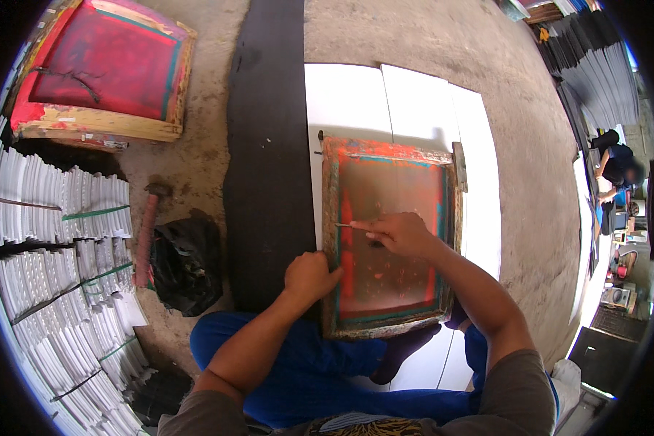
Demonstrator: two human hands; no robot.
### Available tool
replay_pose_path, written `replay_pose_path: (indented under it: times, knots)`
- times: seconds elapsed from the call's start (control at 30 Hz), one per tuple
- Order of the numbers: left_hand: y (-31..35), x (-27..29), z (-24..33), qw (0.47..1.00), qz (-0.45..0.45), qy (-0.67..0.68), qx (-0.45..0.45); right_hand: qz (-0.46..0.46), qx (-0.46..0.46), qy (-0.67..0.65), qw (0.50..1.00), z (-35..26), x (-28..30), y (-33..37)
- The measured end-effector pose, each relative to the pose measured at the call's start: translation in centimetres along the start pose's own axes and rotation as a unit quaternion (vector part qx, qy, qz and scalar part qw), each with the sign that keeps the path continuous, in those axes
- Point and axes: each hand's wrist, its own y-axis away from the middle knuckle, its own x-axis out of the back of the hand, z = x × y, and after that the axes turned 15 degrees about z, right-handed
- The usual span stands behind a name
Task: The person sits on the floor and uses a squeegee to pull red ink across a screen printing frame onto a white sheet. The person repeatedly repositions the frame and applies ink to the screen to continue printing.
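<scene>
A wooden screen-printing frame (331, 189) lies before my crossed legs. Red and teal stain borders its brownish mesh, and small pale reddish specks dot the lower part. My left hand (311, 277) is closed on the frame's left side rail, the thumb reaching over the wood. Over the upper middle of the mesh, my right hand (398, 234) pinches a thin, small metal tool (343, 225). The tool's tip points left toward the inner edge of the left rail; its exact kind is too small to make out. Beneath the frame are white sheets (349, 94).
A long black sheet (267, 160) runs along the left. Beyond it are a black plastic bag (187, 265), a hammer with a reddish handle (147, 232), bundled white stacks (87, 265) and another red-stained screen (116, 62). A person (619, 166) bends over at far right.
</scene>
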Motion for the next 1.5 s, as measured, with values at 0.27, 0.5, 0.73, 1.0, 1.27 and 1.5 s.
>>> replay_pose_path:
  times: [0.27,0.5,0.73,1.0,1.27,1.5]
  knots:
    - [0.0,-0.2,0.1,1.000,-0.015,-0.007,0.003,-0.156,-0.269,-0.403,0.861,0.9,-0.3,-0.9]
    - [-0.1,-0.2,0.2,1.000,-0.015,-0.012,-0.003,0.011,-0.032,-0.206,0.978,0.6,-1.3,0.4]
    - [-0.1,-0.4,-0.1,1.000,-0.009,-0.001,-0.002,0.039,-0.067,-0.217,0.973,0.7,-3.0,1.1]
    - [-0.2,-0.2,0.0,1.000,-0.001,-0.010,-0.006,0.015,-0.133,-0.331,0.934,0.0,-2.7,2.1]
    - [-0.3,0.8,0.7,0.999,-0.024,-0.035,0.015,0.134,-0.045,0.050,0.989,-2.9,-1.2,2.3]
    - [-0.3,0.2,0.5,0.999,-0.018,-0.023,0.015,0.128,-0.039,0.082,0.988,-3.3,-0.7,2.1]
